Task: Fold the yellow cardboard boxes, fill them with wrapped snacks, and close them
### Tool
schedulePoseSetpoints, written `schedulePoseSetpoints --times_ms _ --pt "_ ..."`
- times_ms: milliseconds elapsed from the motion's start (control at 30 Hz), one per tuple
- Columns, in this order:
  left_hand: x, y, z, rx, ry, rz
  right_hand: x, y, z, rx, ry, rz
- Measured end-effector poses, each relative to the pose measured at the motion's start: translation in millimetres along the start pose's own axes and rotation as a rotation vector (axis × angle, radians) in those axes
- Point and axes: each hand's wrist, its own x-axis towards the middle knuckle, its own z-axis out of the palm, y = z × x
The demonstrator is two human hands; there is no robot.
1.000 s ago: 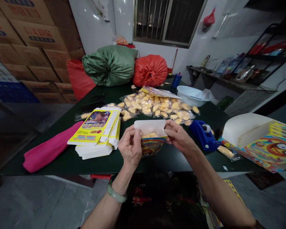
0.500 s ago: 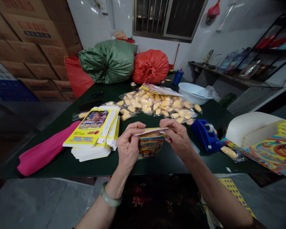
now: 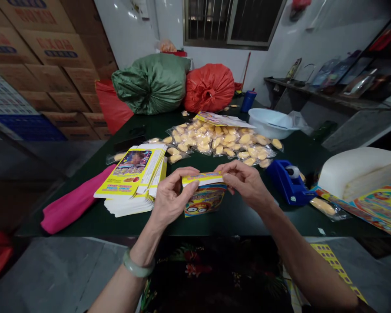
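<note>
A small colourful cardboard box point(image 3: 204, 201) with a cartoon face stands upright at the near side of the table. Its yellow and white top flap point(image 3: 203, 178) is between my hands. My left hand point(image 3: 174, 191) pinches the flap's left end, thumb in front and fingers behind. At the flap's right end, my right hand point(image 3: 243, 180) closes thumb and fingers on the edge. Just left of my left hand lies a stack of flat yellow cartons point(image 3: 127, 178). Behind the box spreads a heap of wrapped yellow pieces point(image 3: 221, 140), with a printed sheet point(image 3: 223, 119) on top.
A blue tape dispenser point(image 3: 288, 184) sits right of my right hand. Farther right is a white tub point(image 3: 352, 169) beside a larger printed carton point(image 3: 382, 204). A white basin point(image 3: 270, 124), a green sack point(image 3: 153, 82) and a red sack point(image 3: 210, 87) stand at the back. Pink cloth point(image 3: 78, 202) lies left.
The top flap has tipped down toward me, so its printed yellow face now shows. My left thumb has moved onto its front. The view has shifted slightly.
</note>
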Motion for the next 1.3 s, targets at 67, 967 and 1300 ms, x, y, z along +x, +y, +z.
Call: schedulePoseSetpoints --times_ms 67,967,1300 --pt "5 5 -5.1 0.051 -0.064 -0.013 2 -5 0 -0.096 -0.026 -0.032" --pt "-8 -30 8.8 0.268 0.059 0.298 -24 44 26 -0.455 0.265 -0.510" --pt "-7 -27 23.0 0.235 0.175 0.410 -84 30 -163 -0.796 0.940 0.403"
